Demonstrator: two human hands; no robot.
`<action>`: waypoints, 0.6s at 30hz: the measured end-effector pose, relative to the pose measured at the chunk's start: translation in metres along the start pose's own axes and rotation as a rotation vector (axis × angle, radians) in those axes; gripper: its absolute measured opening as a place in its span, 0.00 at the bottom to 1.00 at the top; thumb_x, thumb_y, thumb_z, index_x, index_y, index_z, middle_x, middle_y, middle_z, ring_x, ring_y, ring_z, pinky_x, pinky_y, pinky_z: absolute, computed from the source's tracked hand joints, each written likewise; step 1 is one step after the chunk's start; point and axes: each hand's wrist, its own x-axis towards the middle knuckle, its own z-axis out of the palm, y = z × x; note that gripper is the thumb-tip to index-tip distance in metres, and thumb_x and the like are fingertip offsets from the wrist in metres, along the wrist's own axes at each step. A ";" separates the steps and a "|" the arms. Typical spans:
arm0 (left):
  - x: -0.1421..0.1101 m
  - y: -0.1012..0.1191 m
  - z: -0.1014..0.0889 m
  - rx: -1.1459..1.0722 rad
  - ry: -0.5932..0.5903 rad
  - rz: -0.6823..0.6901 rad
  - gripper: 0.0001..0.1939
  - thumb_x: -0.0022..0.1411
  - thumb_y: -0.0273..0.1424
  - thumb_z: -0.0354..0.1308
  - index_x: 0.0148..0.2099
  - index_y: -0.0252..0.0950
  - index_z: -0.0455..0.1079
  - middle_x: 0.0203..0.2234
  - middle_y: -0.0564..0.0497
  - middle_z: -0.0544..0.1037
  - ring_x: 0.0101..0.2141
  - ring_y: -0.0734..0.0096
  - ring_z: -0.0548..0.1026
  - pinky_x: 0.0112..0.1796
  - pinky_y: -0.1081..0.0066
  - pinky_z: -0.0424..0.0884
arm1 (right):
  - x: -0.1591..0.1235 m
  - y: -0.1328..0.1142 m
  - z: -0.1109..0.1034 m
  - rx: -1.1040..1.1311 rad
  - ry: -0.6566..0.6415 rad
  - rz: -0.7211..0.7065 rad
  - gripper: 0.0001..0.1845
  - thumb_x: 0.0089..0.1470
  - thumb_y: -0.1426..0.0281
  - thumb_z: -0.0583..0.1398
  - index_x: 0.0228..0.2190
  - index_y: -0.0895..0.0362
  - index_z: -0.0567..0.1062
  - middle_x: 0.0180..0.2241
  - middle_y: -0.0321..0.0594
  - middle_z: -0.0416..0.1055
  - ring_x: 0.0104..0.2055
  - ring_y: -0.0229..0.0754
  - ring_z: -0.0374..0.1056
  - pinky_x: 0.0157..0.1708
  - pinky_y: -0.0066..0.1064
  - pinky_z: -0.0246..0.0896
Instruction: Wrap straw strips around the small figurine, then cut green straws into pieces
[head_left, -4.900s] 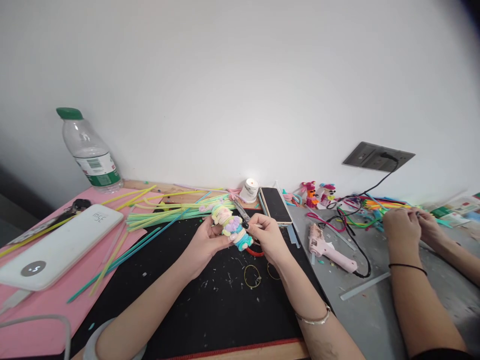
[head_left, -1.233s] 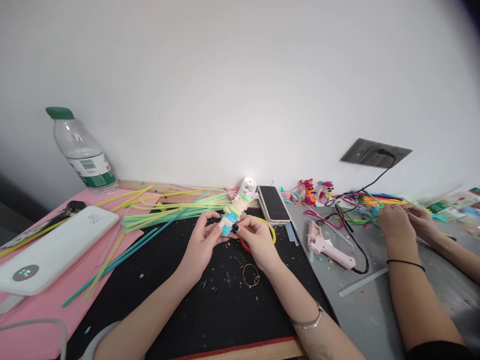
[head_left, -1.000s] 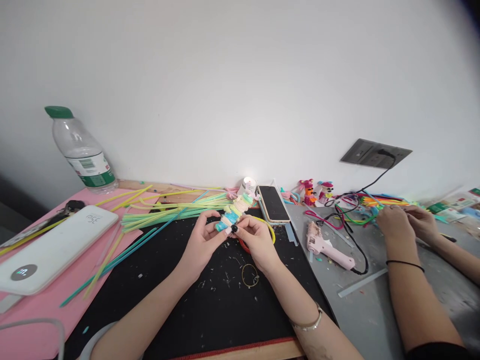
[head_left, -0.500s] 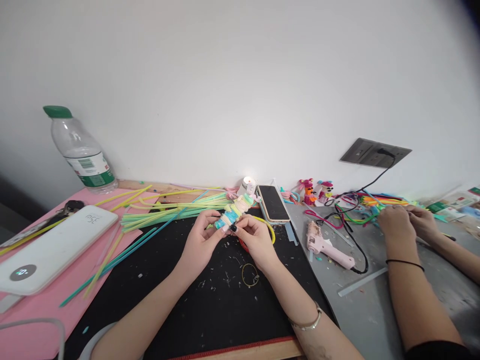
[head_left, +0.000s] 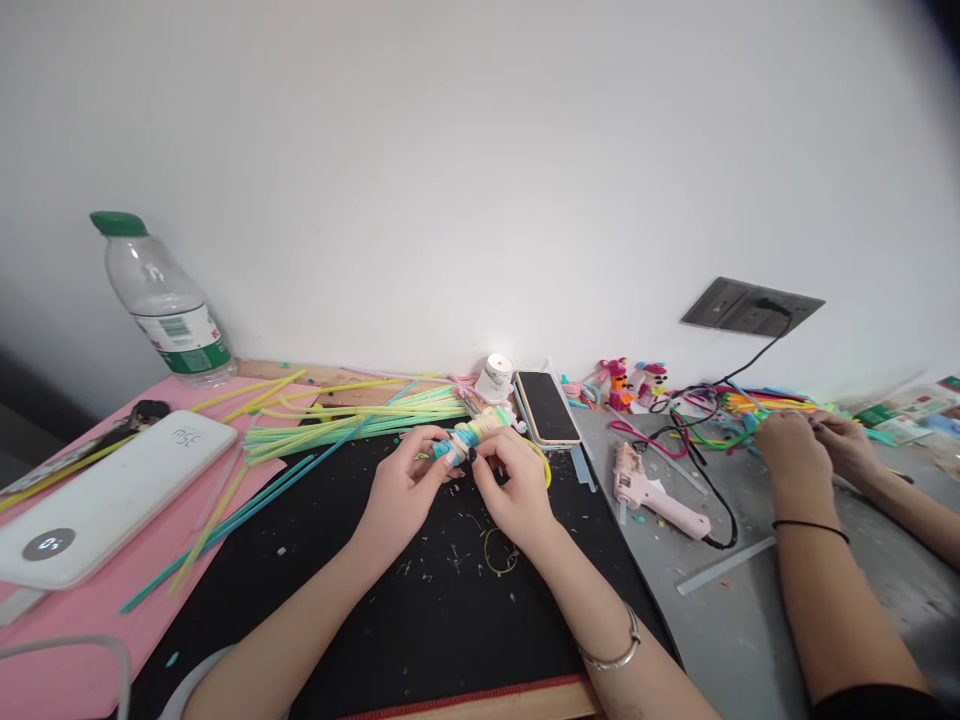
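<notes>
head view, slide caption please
Left hand and right hand hold a pastel figure over a mat, glue gun at right.

Grey tabletop (head_left: 720,630) (glue gun (head_left: 664,505) atop)

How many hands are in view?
4: the wearer's left hand and right hand, both at the pipe-cleaner piece, plus a co-worker's two hands at the far right.
</notes>
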 end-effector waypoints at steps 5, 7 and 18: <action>-0.001 0.002 0.000 0.056 -0.044 0.037 0.12 0.55 0.34 0.59 0.43 0.40 0.66 0.31 0.52 0.73 0.32 0.67 0.76 0.38 0.66 0.74 | 0.001 -0.003 -0.002 -0.029 -0.004 -0.025 0.08 0.54 0.75 0.52 0.24 0.55 0.64 0.27 0.38 0.63 0.28 0.38 0.58 0.28 0.30 0.53; -0.002 0.002 0.001 0.071 -0.055 0.043 0.11 0.56 0.34 0.58 0.43 0.40 0.66 0.32 0.52 0.73 0.33 0.67 0.76 0.39 0.66 0.74 | 0.001 -0.003 -0.001 -0.026 -0.006 -0.033 0.08 0.53 0.75 0.53 0.24 0.55 0.63 0.27 0.38 0.63 0.29 0.38 0.59 0.28 0.30 0.53; -0.002 0.000 -0.001 0.106 -0.138 0.060 0.08 0.57 0.33 0.56 0.40 0.38 0.67 0.35 0.51 0.74 0.33 0.67 0.77 0.37 0.67 0.75 | 0.013 -0.005 -0.011 -0.103 0.016 -0.036 0.10 0.53 0.75 0.52 0.22 0.56 0.61 0.23 0.35 0.59 0.26 0.37 0.56 0.27 0.28 0.50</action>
